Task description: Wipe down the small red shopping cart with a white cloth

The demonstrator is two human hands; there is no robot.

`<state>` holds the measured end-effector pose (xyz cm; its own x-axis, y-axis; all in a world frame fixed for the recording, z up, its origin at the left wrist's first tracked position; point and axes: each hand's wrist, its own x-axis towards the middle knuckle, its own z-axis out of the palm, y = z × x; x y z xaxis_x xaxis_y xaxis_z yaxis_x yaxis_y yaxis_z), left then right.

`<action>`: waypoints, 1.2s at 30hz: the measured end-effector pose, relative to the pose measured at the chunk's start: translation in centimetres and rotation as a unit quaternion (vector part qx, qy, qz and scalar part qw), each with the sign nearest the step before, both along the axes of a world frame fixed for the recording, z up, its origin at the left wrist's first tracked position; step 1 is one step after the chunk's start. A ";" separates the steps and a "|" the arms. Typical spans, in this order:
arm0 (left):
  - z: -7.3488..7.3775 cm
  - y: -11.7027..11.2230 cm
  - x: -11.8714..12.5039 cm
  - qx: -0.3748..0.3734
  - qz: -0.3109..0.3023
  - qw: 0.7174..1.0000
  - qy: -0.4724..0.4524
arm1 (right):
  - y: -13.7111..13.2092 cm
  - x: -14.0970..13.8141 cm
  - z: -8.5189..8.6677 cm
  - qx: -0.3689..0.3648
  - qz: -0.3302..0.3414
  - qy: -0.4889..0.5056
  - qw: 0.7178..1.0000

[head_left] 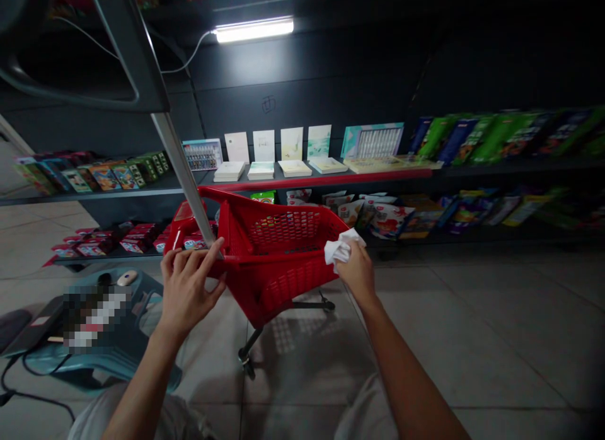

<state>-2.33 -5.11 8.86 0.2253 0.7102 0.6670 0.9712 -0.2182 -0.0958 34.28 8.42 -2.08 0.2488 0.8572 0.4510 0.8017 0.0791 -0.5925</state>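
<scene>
While wide apart, left fingers (210, 258) on red cart (295, 273) (right fingers (350, 265) round white tissue (339, 248)).

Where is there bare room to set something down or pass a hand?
Bare floor lies between the right forearm and the lower snack bags; the near rim of the red cart is free between the left hand and the white cloth in the right hand. Crowded: the middle shelf, and the stool at left, holding a mouse.

A lit lamp (255, 30) glows at top centre. Bright bags (494, 137) fill the right side. A stool (120, 357) stands lower left.
</scene>
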 end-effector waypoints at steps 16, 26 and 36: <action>-1.5 1.4 1.9 0.005 0.039 0.998 0.046 | -7.5 -18.5 0.7 0.150 0.328 -0.061 0.931; -1.6 2.1 1.9 0.015 0.044 0.999 0.006 | -7.0 -19.1 -1.9 0.124 0.380 -0.172 0.900; -2.8 2.8 1.5 0.033 0.058 0.997 -0.027 | -0.1 -3.8 -0.8 0.037 0.090 -0.058 0.994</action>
